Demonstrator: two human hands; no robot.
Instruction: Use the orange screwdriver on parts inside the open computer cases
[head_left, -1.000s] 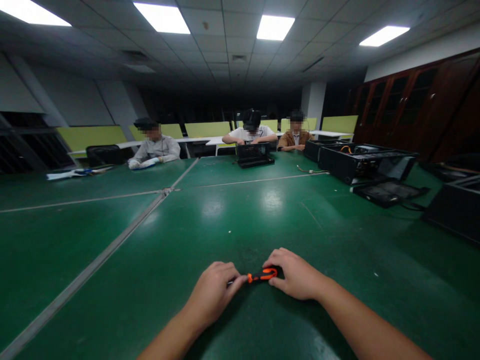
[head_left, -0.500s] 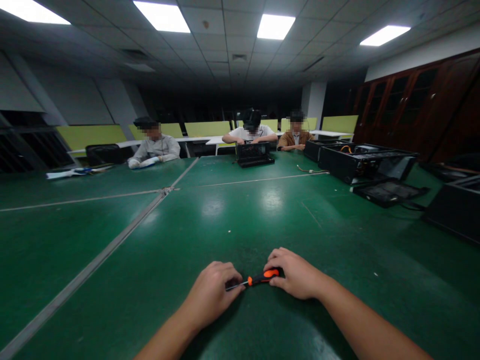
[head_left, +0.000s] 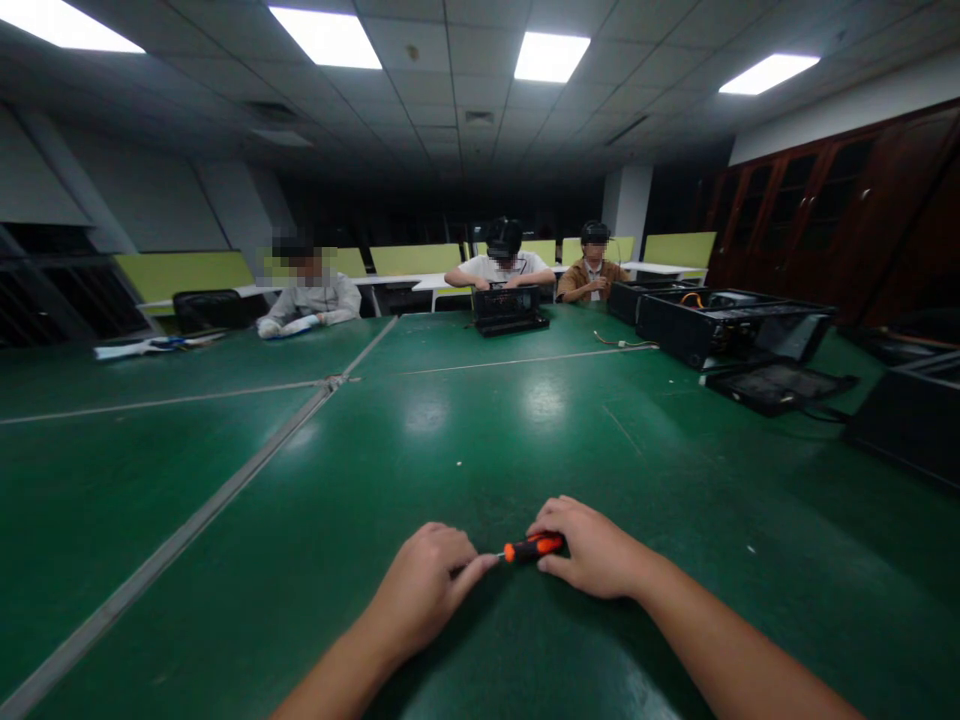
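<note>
A screwdriver (head_left: 529,549) with an orange-and-black handle lies level between my two hands, low over the green table (head_left: 337,490). My left hand (head_left: 431,575) is closed on its metal shaft, the thumb stretched along it towards the handle; most of the shaft and the tip are hidden by the fingers. On the other side, my right hand (head_left: 589,545) has its fingers and thumb around the back end of the handle.
Across the table, several people work, one at a black computer case (head_left: 510,310). At the right stand an opened black case (head_left: 735,320), a black panel (head_left: 776,385) and another dark case (head_left: 911,420). A thin cable (head_left: 622,344) lies near them. A grey seam (head_left: 225,490) crosses the left.
The screwdriver has shifted slightly right and its handle has turned, with less shaft showing. My left thumb has stretched out along the shaft. My right hand has hardly moved.
</note>
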